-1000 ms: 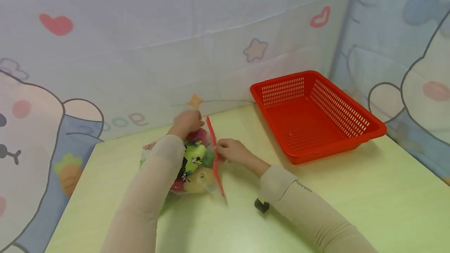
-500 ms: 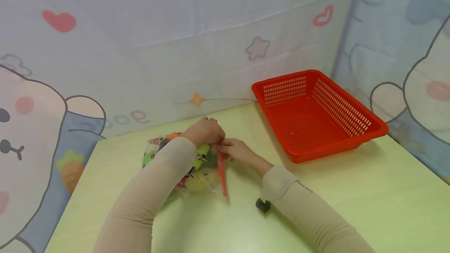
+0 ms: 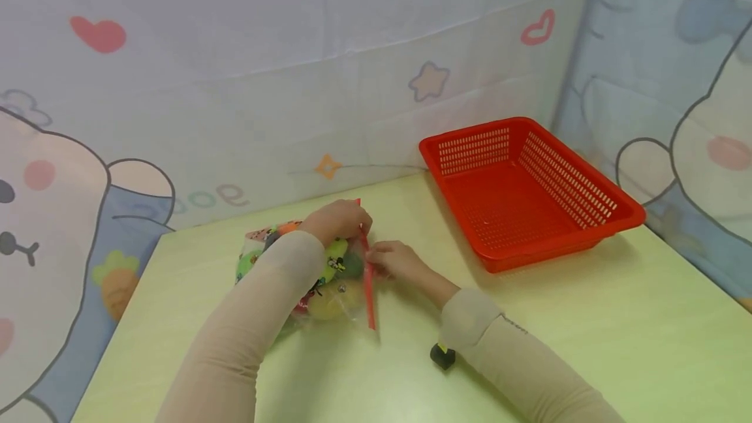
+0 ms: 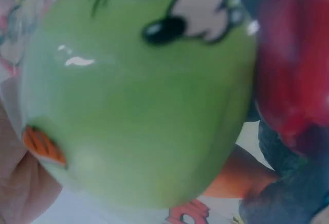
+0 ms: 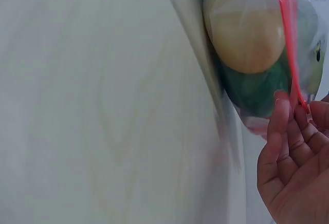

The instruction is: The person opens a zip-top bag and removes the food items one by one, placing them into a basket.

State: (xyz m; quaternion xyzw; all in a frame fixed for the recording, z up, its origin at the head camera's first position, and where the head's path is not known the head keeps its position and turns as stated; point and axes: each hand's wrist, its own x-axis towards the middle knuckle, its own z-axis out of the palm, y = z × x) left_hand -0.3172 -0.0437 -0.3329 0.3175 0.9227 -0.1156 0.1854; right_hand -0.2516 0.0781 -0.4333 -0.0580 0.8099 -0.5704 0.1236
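Head view: nearest me, a small black object [image 3: 443, 356] lies on the table [image 3: 388, 384] by my right sleeve [image 3: 499, 344]. Beyond it, my right hand [image 3: 401, 262] and left hand [image 3: 337, 221] pinch the red strip [image 3: 369, 296] of a clear bag [image 3: 354, 309] of colourful rounded things [image 3: 326, 303], resting on the table; farther right stands a red basket [image 3: 511, 204].

The left sleeve [image 3: 247, 325] is beige, softly creased. The right sleeve [image 3: 529, 364] matches, its small dark lettering [image 3: 513, 323] unreadable from here.
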